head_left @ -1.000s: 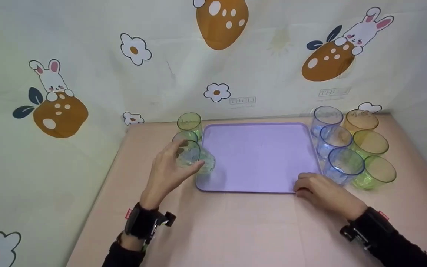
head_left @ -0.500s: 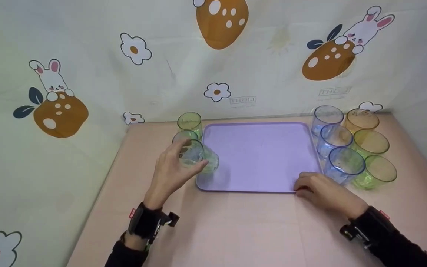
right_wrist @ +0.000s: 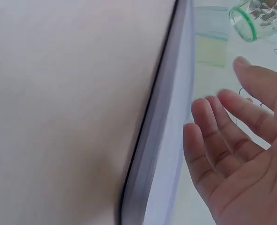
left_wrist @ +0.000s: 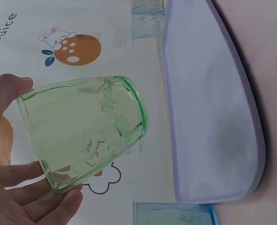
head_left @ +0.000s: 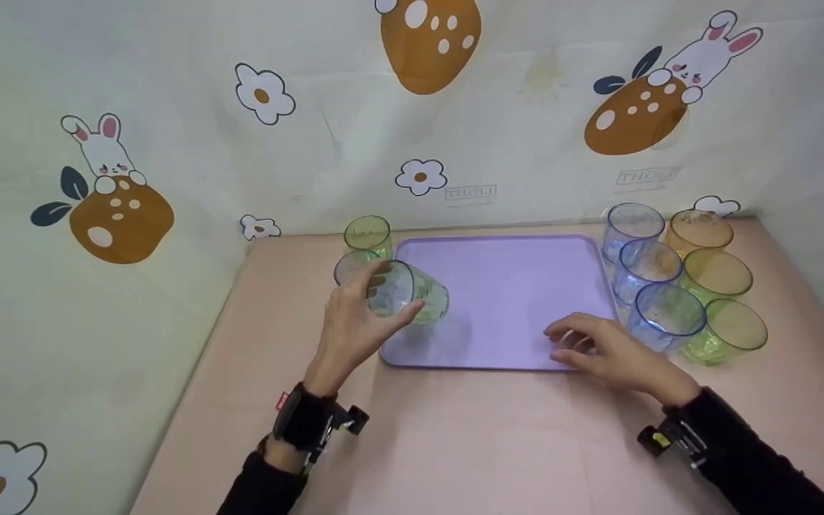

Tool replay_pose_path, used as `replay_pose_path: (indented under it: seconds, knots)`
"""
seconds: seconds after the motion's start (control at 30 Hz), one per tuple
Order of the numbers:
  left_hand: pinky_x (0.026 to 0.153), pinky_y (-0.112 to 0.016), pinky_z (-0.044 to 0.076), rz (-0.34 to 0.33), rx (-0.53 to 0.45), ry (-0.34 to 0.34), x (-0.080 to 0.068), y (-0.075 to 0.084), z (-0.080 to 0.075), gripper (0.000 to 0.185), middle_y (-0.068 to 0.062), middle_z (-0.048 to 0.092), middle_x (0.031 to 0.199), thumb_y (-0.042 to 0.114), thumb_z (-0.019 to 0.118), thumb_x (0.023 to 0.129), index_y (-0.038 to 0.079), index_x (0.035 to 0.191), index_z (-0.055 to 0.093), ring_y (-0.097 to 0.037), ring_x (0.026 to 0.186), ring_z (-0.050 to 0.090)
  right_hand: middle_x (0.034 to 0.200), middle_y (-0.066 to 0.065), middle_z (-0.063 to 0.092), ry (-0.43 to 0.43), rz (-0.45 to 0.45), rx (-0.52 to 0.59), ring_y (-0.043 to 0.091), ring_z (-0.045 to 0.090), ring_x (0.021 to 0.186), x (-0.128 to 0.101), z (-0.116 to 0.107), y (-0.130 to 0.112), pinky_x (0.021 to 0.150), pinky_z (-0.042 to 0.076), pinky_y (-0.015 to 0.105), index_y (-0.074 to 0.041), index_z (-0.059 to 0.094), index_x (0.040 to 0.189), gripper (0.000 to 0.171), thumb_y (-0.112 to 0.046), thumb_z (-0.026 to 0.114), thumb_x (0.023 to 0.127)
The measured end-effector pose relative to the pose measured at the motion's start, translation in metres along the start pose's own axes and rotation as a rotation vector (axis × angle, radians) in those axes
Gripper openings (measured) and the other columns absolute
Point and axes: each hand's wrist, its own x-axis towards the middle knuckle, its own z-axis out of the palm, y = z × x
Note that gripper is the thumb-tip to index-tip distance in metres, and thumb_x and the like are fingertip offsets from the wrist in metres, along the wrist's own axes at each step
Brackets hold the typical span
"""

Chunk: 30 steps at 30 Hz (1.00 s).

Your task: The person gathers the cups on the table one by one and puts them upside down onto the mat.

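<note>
My left hand point(head_left: 358, 322) grips a clear green cup point(head_left: 429, 295) near its rim, thumb on one side and fingers on the other. The cup is tilted, its base toward the right, above the left part of a purple tray point(head_left: 512, 286). In the left wrist view the green cup point(left_wrist: 82, 131) is plainly lifted, with the tray point(left_wrist: 208, 103) apart from it. Over the tray's near right corner hovers my right hand point(head_left: 612, 354), fingers loosely bent and holding nothing. The right wrist view shows that hand point(right_wrist: 236, 150) beside the tray's edge point(right_wrist: 161, 140).
Left of the tray stand a green cup point(head_left: 368, 232) and a bluish cup point(head_left: 352, 263), partly behind my left hand. On the right, blue cups point(head_left: 648, 268), green cups point(head_left: 723, 332) and an amber cup point(head_left: 700, 229) crowd together. A patterned sheet point(head_left: 333, 179) hangs behind the table.
My left hand has carried the green cup rightward, farther over the tray. My right hand has let go of the tray's near right corner, risen slightly and loosened its fingers.
</note>
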Motion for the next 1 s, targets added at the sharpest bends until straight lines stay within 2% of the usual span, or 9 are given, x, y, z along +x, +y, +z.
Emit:
replay_pose_path:
  seconds: [0.17, 0.37, 0.47, 0.57, 0.7, 0.8, 0.9, 1.0]
  knots:
    - [0.091, -0.037, 0.052, 0.021, -0.109, 0.006, 0.001, 0.005, 0.010, 0.072, -0.010, 0.067, 0.123, 0.041, 0.088, 0.079, 0.003, 0.133, 0.061, -0.024, 0.107, 0.066, 0.118, 0.022, 0.065, 0.047, 0.048, 0.193, 0.027, 0.068, 0.100, 0.012, 0.006, -0.004, 0.084, 0.055, 0.033, 0.003, 0.063, 0.126, 0.034, -0.011, 0.071, 0.096]
    - [0.094, -0.035, 0.050, -0.025, -0.238, -0.024, -0.002, 0.013, 0.024, 0.070, -0.007, 0.065, 0.128, 0.040, 0.085, 0.082, 0.005, 0.136, 0.059, -0.020, 0.112, 0.064, 0.129, 0.031, 0.056, 0.103, 0.100, 0.433, 0.035, 0.064, 0.110, 0.027, 0.015, -0.011, 0.088, 0.054, 0.034, 0.005, 0.056, 0.136, 0.042, -0.006, 0.068, 0.098]
    - [0.096, -0.036, 0.049, -0.045, -0.329, -0.019, -0.003, 0.016, 0.032, 0.067, -0.005, 0.064, 0.129, 0.034, 0.085, 0.083, 0.005, 0.137, 0.058, -0.020, 0.114, 0.063, 0.134, 0.032, 0.053, 0.116, 0.115, 0.539, 0.038, 0.063, 0.114, 0.034, 0.021, -0.014, 0.089, 0.054, 0.041, 0.007, 0.049, 0.142, 0.047, -0.003, 0.065, 0.099]
    - [0.099, -0.038, 0.048, -0.067, -0.461, -0.008, -0.005, 0.020, 0.041, 0.064, -0.008, 0.063, 0.130, 0.026, 0.084, 0.085, 0.004, 0.138, 0.057, -0.025, 0.117, 0.062, 0.138, 0.029, 0.051, 0.111, 0.140, 0.644, 0.038, 0.062, 0.117, 0.038, 0.027, -0.018, 0.090, 0.053, 0.047, 0.004, 0.043, 0.148, 0.052, -0.004, 0.063, 0.100]
    - [0.102, -0.045, 0.046, -0.091, -0.620, 0.006, -0.008, 0.026, 0.052, 0.061, -0.013, 0.061, 0.131, 0.018, 0.081, 0.087, 0.001, 0.140, 0.055, -0.029, 0.119, 0.061, 0.143, 0.024, 0.049, 0.082, 0.169, 0.814, 0.042, 0.057, 0.122, 0.043, 0.033, -0.025, 0.094, 0.051, 0.045, -0.002, 0.034, 0.155, 0.062, -0.012, 0.064, 0.101]
    - [0.102, -0.048, 0.045, -0.102, -0.680, 0.005, -0.010, 0.030, 0.059, 0.062, -0.014, 0.060, 0.132, 0.018, 0.079, 0.088, 0.000, 0.141, 0.053, -0.028, 0.120, 0.060, 0.144, 0.024, 0.046, 0.066, 0.146, 0.939, 0.044, 0.054, 0.124, 0.046, 0.036, -0.029, 0.097, 0.049, 0.046, -0.002, 0.027, 0.157, 0.070, -0.014, 0.066, 0.101]
    - [0.102, -0.048, 0.045, -0.122, -0.720, 0.001, -0.012, 0.033, 0.063, 0.064, -0.013, 0.059, 0.133, 0.020, 0.078, 0.089, -0.001, 0.142, 0.051, -0.027, 0.120, 0.061, 0.144, 0.024, 0.045, 0.076, 0.111, 0.993, 0.041, 0.054, 0.123, 0.047, 0.037, -0.034, 0.097, 0.048, 0.046, -0.002, 0.026, 0.158, 0.069, -0.011, 0.065, 0.101]
    - [0.101, -0.044, 0.047, -0.145, -0.748, 0.006, -0.013, 0.035, 0.065, 0.064, -0.014, 0.060, 0.133, 0.021, 0.078, 0.089, -0.002, 0.142, 0.051, -0.027, 0.120, 0.061, 0.140, 0.024, 0.048, 0.120, 0.103, 0.982, 0.037, 0.056, 0.121, 0.048, 0.038, -0.037, 0.096, 0.050, 0.045, -0.003, 0.029, 0.157, 0.067, -0.007, 0.064, 0.100]
